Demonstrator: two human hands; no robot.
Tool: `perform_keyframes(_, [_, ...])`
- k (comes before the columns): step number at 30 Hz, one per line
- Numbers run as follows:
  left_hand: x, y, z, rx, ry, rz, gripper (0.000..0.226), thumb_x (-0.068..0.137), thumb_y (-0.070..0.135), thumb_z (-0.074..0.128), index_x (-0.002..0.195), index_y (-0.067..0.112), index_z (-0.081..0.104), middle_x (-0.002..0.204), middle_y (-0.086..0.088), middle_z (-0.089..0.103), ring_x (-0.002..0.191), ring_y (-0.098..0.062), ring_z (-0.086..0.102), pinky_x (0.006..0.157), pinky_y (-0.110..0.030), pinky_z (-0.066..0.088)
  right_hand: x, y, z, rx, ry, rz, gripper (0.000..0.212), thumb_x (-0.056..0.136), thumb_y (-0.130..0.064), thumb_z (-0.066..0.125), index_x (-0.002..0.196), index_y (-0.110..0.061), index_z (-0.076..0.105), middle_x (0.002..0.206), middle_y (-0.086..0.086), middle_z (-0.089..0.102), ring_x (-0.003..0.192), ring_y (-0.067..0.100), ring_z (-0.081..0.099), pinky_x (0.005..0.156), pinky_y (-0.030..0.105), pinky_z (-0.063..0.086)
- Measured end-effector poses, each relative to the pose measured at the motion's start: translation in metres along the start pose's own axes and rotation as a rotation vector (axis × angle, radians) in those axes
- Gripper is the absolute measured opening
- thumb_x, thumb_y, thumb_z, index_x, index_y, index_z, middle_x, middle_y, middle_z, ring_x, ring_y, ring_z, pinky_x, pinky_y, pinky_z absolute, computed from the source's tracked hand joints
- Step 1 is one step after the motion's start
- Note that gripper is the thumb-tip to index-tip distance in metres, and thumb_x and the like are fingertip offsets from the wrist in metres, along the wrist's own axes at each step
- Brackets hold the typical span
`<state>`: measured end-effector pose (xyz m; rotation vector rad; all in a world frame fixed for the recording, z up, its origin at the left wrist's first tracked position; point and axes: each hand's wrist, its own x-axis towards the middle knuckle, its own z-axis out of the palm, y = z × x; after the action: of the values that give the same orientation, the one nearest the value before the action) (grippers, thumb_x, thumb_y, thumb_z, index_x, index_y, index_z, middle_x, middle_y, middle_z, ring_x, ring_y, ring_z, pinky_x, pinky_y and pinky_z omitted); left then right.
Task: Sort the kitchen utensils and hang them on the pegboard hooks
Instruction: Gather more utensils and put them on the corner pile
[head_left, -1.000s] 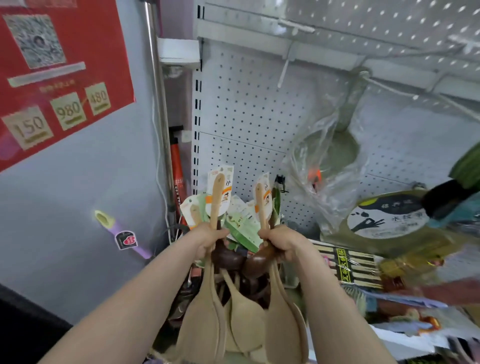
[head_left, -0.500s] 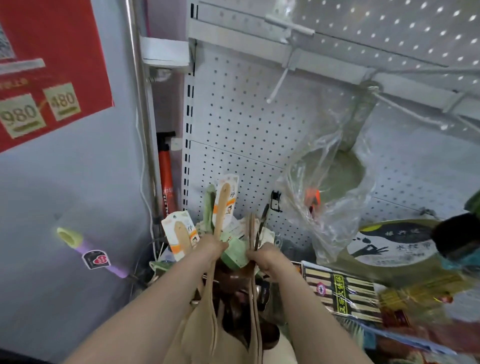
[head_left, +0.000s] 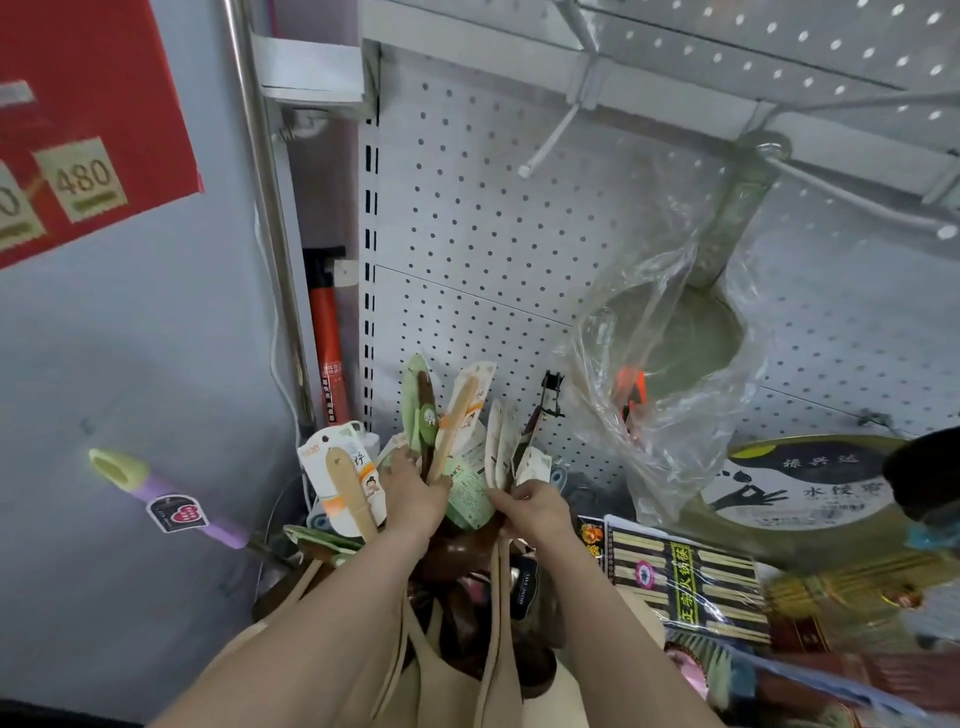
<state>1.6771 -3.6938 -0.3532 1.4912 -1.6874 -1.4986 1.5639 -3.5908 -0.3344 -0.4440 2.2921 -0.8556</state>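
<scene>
The left hand (head_left: 415, 496) bunches the wooden utensils (head_left: 457, 421) upright, fingers curled round them, likely so the right hand (head_left: 535, 506), fingertips pinching one, can free it for the pegboard (head_left: 467, 234).

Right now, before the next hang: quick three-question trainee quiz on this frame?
1. True or false: left hand and right hand both grip carded utensils.
2. The bagged ladle hangs: A) right of the hands; B) left of the hands; C) from the left hand.
3. Fill in: the white hook on the pegboard above the hands holds ____.
Key: 1 true; 2 A; 3 nothing.
</scene>
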Motion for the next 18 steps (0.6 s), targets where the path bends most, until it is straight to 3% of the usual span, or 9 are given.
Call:
perform_keyframes(3, [0.002, -0.009, 0.001, -0.051, 0.018, 0.041, 0.064, 0.088, 0.010, 0.067, 0.144, 0.011, 0.034, 0.138, -0.011, 0.037, 0.124, -0.025, 0.047, 0.110, -0.037, 0.038, 0.002, 0.004, 0.002, 0.092, 0.006, -0.013, 0.031, 0.087, -0.027, 0.075, 0.104, -0.004, 0.062, 0.090, 0.007, 0.070, 0.049, 0.008, 0.063, 0.053, 0.018, 0.052])
perform_keyframes(6, [0.007, -0.014, 0.005, 0.015, 0.056, 0.125, 0.038, 0.090, 0.007, 0.064, 0.126, 0.015, 0.053, 0.127, -0.007, 0.043, 0.112, -0.020, 0.050, 0.104, -0.033, 0.041, 0.003, 0.004, 0.008, 0.152, 0.036, -0.008, 0.029, 0.084, -0.021, 0.078, 0.101, -0.004, 0.062, 0.089, 0.005, 0.068, 0.048, 0.009, 0.062, 0.054, 0.020, 0.054])
perform_keyframes(9, [0.017, -0.016, 0.011, 0.119, 0.059, 0.191, 0.021, 0.090, 0.003, 0.060, 0.104, 0.017, 0.067, 0.117, -0.009, 0.052, 0.103, -0.022, 0.054, 0.089, -0.023, 0.039, 0.003, 0.001, 0.017, 0.160, 0.117, -0.014, 0.028, 0.079, -0.021, 0.083, 0.092, -0.008, 0.062, 0.080, 0.001, 0.065, 0.058, 0.016, 0.068, 0.071, 0.036, 0.061])
perform_keyframes(11, [0.023, -0.018, 0.011, 0.156, 0.042, 0.198, 0.021, 0.090, 0.003, 0.059, 0.097, 0.021, 0.068, 0.114, -0.009, 0.055, 0.103, -0.024, 0.056, 0.089, -0.025, 0.042, 0.004, 0.001, 0.022, 0.115, 0.175, -0.031, 0.029, 0.076, -0.026, 0.084, 0.083, -0.015, 0.058, 0.085, 0.001, 0.066, 0.076, 0.021, 0.070, 0.078, 0.040, 0.058])
perform_keyframes(14, [0.028, -0.020, 0.003, 0.196, -0.017, 0.251, 0.021, 0.091, 0.007, 0.060, 0.095, 0.025, 0.068, 0.112, -0.006, 0.061, 0.102, -0.024, 0.059, 0.088, -0.028, 0.044, -0.001, 0.006, 0.020, 0.020, 0.195, -0.026, 0.027, 0.084, -0.035, 0.077, 0.089, -0.016, 0.058, 0.090, -0.002, 0.062, 0.089, 0.017, 0.061, 0.076, 0.028, 0.046])
perform_keyframes(18, [0.021, -0.026, -0.019, 0.251, -0.153, 0.369, 0.024, 0.092, 0.003, 0.061, 0.106, 0.018, 0.073, 0.115, 0.000, 0.064, 0.104, -0.018, 0.057, 0.086, -0.022, 0.040, -0.020, 0.019, 0.025, 0.000, 0.223, -0.027, 0.028, 0.084, -0.031, 0.077, 0.099, -0.010, 0.065, 0.088, -0.002, 0.061, 0.092, 0.019, 0.061, 0.073, 0.026, 0.041])
